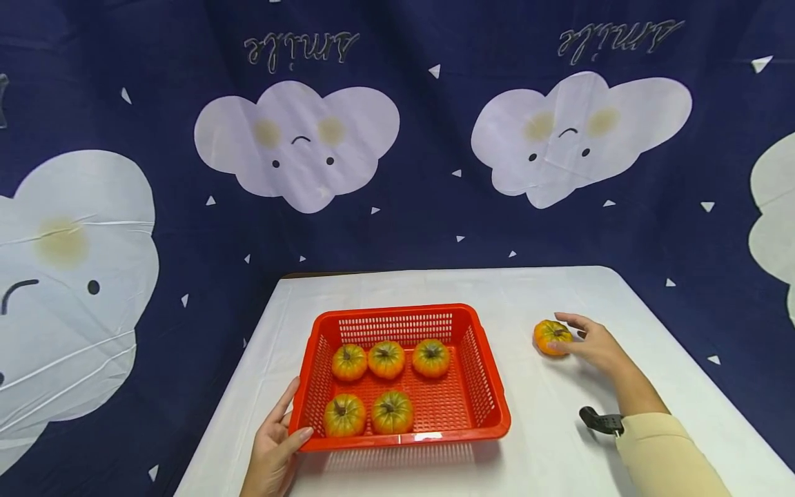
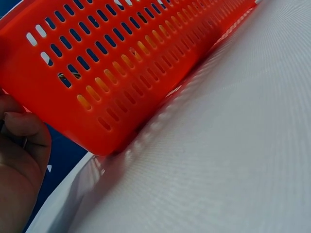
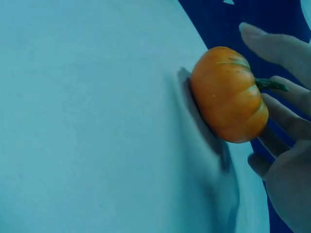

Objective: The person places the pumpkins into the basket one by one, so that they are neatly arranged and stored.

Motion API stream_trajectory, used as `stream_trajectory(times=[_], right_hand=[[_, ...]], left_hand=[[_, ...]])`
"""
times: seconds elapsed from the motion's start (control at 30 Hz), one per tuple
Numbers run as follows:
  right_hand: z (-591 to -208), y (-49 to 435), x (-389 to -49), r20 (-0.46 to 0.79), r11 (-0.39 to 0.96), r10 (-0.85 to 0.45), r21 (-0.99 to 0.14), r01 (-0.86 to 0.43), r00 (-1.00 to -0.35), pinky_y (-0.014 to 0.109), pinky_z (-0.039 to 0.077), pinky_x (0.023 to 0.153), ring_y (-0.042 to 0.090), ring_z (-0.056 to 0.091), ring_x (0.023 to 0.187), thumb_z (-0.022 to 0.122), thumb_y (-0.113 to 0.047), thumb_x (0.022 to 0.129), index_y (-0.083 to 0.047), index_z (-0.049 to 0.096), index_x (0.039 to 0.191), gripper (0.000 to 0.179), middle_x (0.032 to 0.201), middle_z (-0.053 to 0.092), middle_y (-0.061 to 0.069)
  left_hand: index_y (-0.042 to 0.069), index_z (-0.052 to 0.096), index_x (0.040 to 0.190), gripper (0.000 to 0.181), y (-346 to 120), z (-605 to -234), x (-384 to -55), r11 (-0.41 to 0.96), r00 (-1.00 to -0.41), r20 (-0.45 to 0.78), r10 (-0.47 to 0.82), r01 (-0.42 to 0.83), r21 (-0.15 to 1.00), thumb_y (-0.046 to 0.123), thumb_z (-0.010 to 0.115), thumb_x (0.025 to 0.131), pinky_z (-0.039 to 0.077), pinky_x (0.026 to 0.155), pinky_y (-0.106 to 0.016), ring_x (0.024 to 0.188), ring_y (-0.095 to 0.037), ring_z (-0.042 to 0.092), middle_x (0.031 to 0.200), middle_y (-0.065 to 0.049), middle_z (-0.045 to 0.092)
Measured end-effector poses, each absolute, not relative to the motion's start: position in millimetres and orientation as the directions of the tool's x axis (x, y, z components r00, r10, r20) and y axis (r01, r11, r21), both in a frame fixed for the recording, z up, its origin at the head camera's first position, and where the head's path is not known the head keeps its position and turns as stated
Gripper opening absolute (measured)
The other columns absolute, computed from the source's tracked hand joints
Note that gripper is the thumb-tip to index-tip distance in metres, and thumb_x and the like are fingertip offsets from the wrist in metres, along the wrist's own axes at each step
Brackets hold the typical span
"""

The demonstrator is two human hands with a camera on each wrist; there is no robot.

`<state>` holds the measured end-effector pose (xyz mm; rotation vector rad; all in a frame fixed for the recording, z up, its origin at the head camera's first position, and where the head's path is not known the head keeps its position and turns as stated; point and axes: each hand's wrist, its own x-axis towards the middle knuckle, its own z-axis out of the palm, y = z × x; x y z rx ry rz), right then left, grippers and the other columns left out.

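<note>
A red plastic basket (image 1: pixel 441 436) with slotted walls stands on the table, holding several small orange-green pumpkins (image 1: pixel 385 360). My left hand (image 1: pixel 273 442) grips the basket's near left corner, thumb over the rim and fingers along the outer side; in the left wrist view the curled fingers (image 2: pixel 24 127) show at the wall. To the right of the basket, one more pumpkin (image 1: pixel 550 337) sits on the table. Around it, my right hand (image 1: pixel 593 345) is spread with bent, parted fingers. In the right wrist view, a gap shows between the thumb and the pumpkin (image 3: pixel 228 94), whose green stem points toward the palm.
A white cloth covers the table (image 1: pixel 534 428). Behind it hangs a dark blue curtain (image 1: pixel 435 235) printed with clouds and small triangles. A black strap-like piece (image 1: pixel 601 420) sticks out from the right wrist by the beige sleeve (image 1: pixel 667 449).
</note>
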<state>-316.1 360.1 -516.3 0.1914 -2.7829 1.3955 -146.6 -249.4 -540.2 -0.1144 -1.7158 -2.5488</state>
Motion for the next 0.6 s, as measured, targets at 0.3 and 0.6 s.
stream_trajectory(times=[0.3,0.6], right_hand=[[-522.3,357.1,-315.8,0.111,0.554,-0.115,-0.818,-0.157,-0.987,0.014,0.05,0.088,0.049,0.059,0.123,0.089,-0.017,0.088,0.009,0.056,0.145,0.071,0.146,0.054,0.031],[-533.3,355.8,-323.4,0.166,0.586,-0.122,-0.784,-0.206,-0.979,0.012,0.047,0.089,0.051,0.056,0.124,0.09,-0.015,0.085,0.008,0.057,0.143,0.071,0.147,0.05,0.033]], left_hand=[[0.005,0.025,0.167,0.086,-247.1,-536.3,-146.5,-0.358,-0.997,0.065,-0.04,0.075,0.931,-0.017,0.063,0.093,0.054,0.094,-0.053,0.129,-0.047,0.055,0.148,-0.037,0.046],[0.004,0.024,0.167,0.086,-247.9,-537.8,-146.1,-0.357,-0.996,0.08,-0.038,0.089,0.93,-0.018,0.062,0.093,0.054,0.094,-0.054,0.126,-0.045,0.058,0.146,-0.038,0.048]])
